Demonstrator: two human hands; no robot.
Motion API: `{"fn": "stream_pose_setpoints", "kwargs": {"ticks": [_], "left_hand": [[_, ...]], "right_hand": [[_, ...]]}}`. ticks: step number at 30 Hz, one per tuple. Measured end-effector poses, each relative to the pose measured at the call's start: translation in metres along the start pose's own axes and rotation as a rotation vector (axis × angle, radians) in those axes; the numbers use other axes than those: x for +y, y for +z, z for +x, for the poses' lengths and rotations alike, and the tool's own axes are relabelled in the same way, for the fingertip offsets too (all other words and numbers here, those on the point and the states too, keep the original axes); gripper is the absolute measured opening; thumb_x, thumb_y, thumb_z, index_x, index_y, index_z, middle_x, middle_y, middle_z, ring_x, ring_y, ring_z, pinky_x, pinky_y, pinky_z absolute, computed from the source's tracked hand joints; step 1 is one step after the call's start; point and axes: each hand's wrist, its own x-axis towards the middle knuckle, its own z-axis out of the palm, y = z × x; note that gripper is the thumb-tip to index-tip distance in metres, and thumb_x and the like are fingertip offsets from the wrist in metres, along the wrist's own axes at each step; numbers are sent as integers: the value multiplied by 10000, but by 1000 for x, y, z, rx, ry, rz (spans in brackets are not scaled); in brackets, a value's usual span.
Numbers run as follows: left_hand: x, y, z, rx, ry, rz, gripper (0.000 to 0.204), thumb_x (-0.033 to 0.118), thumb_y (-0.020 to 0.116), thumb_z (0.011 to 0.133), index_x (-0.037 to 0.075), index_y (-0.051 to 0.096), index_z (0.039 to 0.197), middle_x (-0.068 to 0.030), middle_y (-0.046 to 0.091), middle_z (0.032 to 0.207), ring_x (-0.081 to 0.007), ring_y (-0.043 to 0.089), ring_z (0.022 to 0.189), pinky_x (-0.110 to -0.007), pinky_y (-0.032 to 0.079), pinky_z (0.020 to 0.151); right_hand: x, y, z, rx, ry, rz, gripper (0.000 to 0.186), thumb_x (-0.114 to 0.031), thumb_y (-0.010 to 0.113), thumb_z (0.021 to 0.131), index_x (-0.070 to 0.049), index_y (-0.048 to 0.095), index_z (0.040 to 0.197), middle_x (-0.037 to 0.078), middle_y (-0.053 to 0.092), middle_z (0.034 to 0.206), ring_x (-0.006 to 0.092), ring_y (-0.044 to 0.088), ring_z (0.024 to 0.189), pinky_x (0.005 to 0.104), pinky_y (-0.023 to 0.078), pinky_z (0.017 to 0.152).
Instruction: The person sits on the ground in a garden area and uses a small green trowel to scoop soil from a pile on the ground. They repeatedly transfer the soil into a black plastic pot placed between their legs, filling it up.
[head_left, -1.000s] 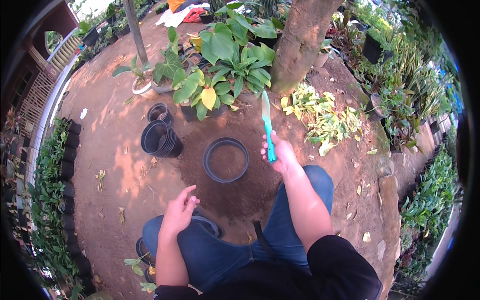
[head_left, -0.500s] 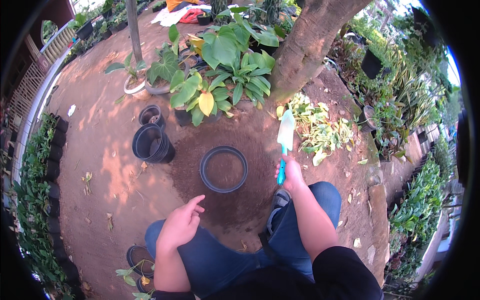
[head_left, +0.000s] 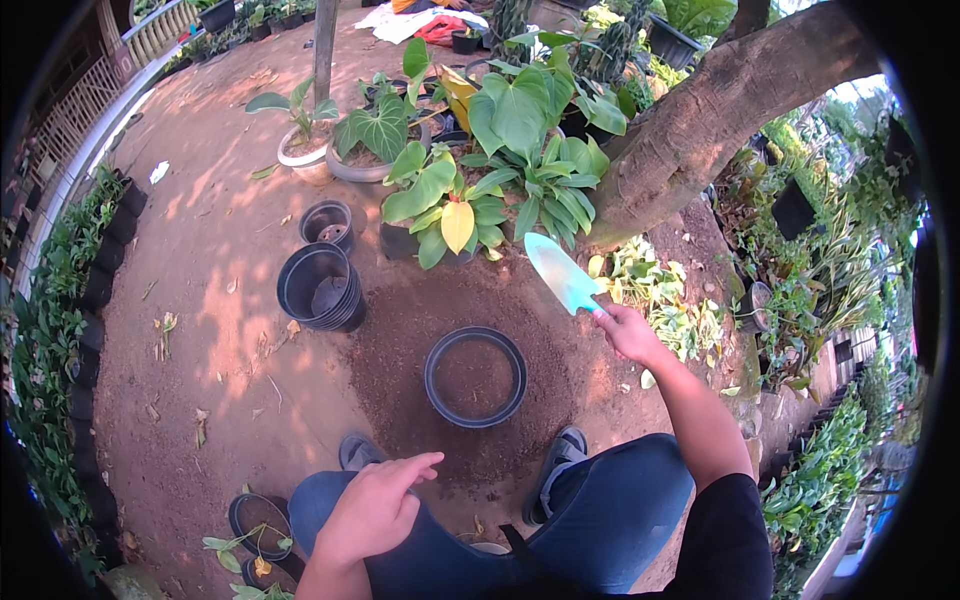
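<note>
My right hand [head_left: 628,333] is closed round the handle of a teal hand trowel [head_left: 560,272]. The trowel's pale blade points up and to the left, above bare soil. Over my left knee hovers my left hand [head_left: 380,500], holding nothing, its fingers stretched out to the right. Between my feet and the plants stands a round black plant pot [head_left: 432,392] with brown soil inside, on a patch of dark loose soil [head_left: 400,340]. To its upper left is a stack of black pots [head_left: 345,308], with another black pot [head_left: 337,222] just behind it.
Leafy potted plants [head_left: 520,120] fill the far middle, beside a leaning tree trunk [head_left: 690,130]. Fallen yellow-green leaves [head_left: 670,310] lie in a heap on the right. A dark pot [head_left: 240,512] with a small plant sits at lower left. Rows of potted greenery [head_left: 45,310] line the left.
My right hand has lifted the trowel forward and to the right, tilting its blade leftward. My left hand has shifted slightly; the view has moved, bringing both feet into sight.
</note>
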Motion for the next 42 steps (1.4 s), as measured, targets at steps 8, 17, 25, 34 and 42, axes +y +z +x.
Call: {"fn": "stream_pose_setpoints", "kwargs": {"ticks": [8, 17, 25, 34, 42], "left_hand": [[11, -3, 21, -112, 18, 149, 494, -2, 474, 756, 37, 458, 1248, -109, 629, 952, -257, 613, 900, -371, 486, 750], [-2, 35, 24, -8, 237, -213, 471, 247, 646, 775, 5, 530, 1163, -152, 592, 1112, -307, 583, 934, -420, 424, 786], [-8, 3, 49, 339, 24, -416, 374, 56, 591, 759, -45, 541, 1116, -158, 618, 1009, -294, 599, 858, -386, 422, 767], [-14, -17, 56, 332, 15, -434, 461, 158, 656, 694, -59, 550, 1088, -193, 598, 1016, -316, 590, 886, -391, 421, 773], [-11, 0, 49, 385, 27, -425, 482, 191, 673, 665, -58, 559, 1061, -188, 594, 1018, -317, 588, 902, -397, 425, 795]], "right_hand": [[5, 49, 83, -127, -85, -491, 369, -416, 497, 889, -97, 560, 1063, 178, 627, 963, 368, 585, 922, 469, 446, 800], [-45, 140, 180, -4, -489, -652, 203, -291, 529, 873, -106, 527, 958, 73, 579, 960, 272, 561, 977, 478, 431, 801], [-83, 219, 229, 1, -509, -642, 186, -251, 588, 830, -95, 536, 916, 84, 572, 906, 291, 616, 834, 425, 477, 735], [-98, 257, 241, 130, -519, -863, 211, -190, 603, 793, -111, 580, 988, 74, 570, 952, 252, 590, 934, 435, 447, 783], [-131, 273, 244, 51, -473, -893, 256, -124, 540, 804, -111, 561, 1058, 81, 543, 1018, 243, 560, 984, 458, 423, 812]]}}
